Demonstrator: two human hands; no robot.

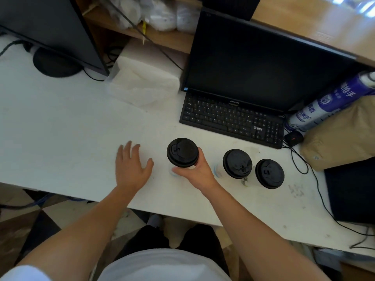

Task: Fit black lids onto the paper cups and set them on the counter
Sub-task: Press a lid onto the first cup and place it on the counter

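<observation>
Three paper cups were lined up near the front edge of the white tabletop [60,122]. Each wore one black lid, so there were three lids in all. All were pressed on, and nothing inside any cup could be seen.

The left cup [182,152] was in the right hand [197,174], whose fingers [200,157] curled round its side just under the lid, with the thumb across the near side. Whether its base touched the tabletop could not be told. The middle cup [237,163] and the right cup [269,173] stood upright just beside each other, to the right of that hand, with no hand on them.

The left hand [130,167] was over the tabletop to the left of the left cup, apart from it. Its fingers were spread and straight and held nothing.

Behind the cups lay one black keyboard [233,120], its far edge under a dark monitor [263,63]. A second monitor [46,23] stood at the far left, making two. Between them sat one stack of white napkins [142,82]. One black mouse [293,138] lay just right of the keyboard. Beyond it, one blue-and-white can [328,102] leaned tilted against a brown bag [341,134].
</observation>
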